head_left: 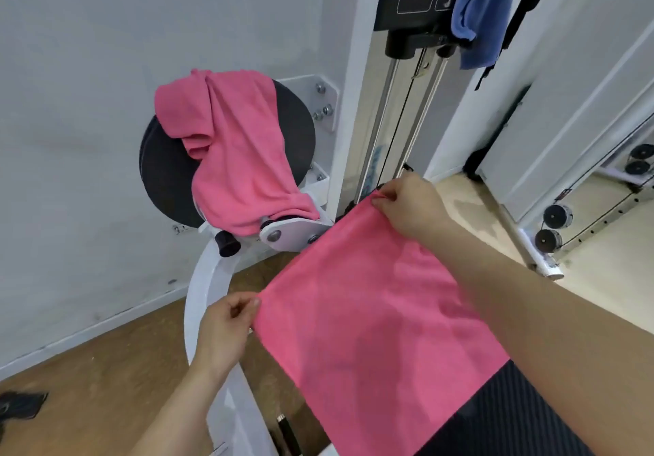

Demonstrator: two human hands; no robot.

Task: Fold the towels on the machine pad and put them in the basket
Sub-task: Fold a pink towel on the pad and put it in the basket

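Note:
A pink towel [354, 317] lies spread flat over a black textured machine pad [495, 416] in the lower right. My left hand [226, 328] pinches the towel's near left corner. At the far corner, close to the machine's column, my right hand [407, 204] pinches the towel's edge. A second pink towel [237, 151] hangs crumpled over the round black pad [293, 122] at the upper left. No basket is in view.
The white machine frame [205, 296] curves down between my arms. Steel guide rods and a cable [400, 119] rise behind the towel. A blue cloth [485, 9] hangs at the top. Pulleys [552, 222] stand at the right, and a white wall is on the left.

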